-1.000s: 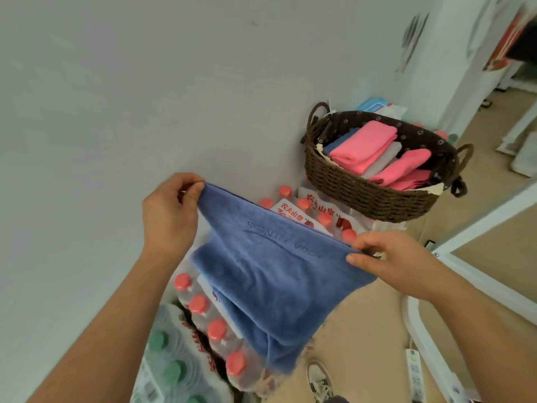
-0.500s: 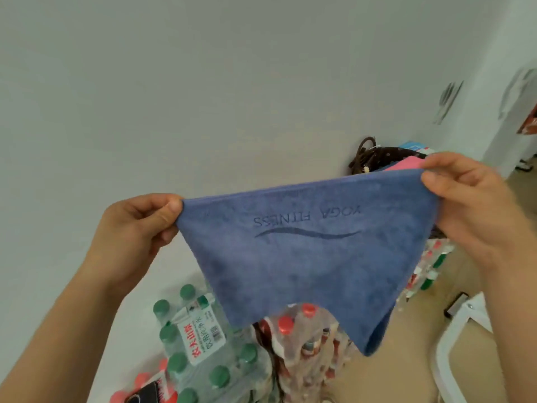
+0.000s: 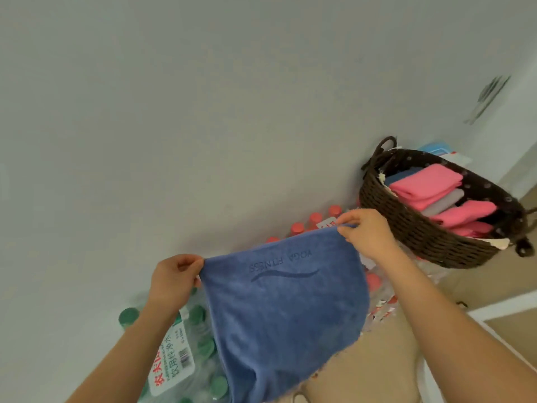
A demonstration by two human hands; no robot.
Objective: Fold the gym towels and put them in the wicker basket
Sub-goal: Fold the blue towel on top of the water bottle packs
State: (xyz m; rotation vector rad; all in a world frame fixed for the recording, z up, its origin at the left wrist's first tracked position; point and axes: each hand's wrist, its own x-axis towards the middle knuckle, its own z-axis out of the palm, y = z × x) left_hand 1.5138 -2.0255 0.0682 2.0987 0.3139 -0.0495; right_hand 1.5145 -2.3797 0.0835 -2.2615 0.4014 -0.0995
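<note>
At the top corners of the towel (image 3: 284, 315), thumb and fingers pinch the cloth: the left hand (image 3: 174, 279) nips the lower-left corner of the held edge, and the right hand (image 3: 367, 237) nips the higher corner, with its fingers curled over the hem. Neither grip takes in much cloth.

The towel hangs in the air between the hands, in front of the wall (image 3: 203, 112) and above the bottles (image 3: 200, 338), touching neither as far as can be seen. Its held edge runs left to right and rises toward the basket (image 3: 421, 237). The rest drops toward the bottom of the view, where the frame cuts it off. Going by what shows, the long axis looks to be the hanging one, though I cannot be sure. The lettering reads upside down from here, so the logo end is at the top. The cloth may be doubled, but I cannot tell.

The basket stands near the right hand, apart from it, with folded towels (image 3: 427, 184) already lying inside.

Likely trouble:
- With such shallow pinches, a corner could slip free as the hands come together, and the towel would fall onto the bottles.
- With the edge tilted, the corners could meet unevenly and give a crooked fold.
- The basket is well filled, so a bulky fold might ride up over the rim.
</note>
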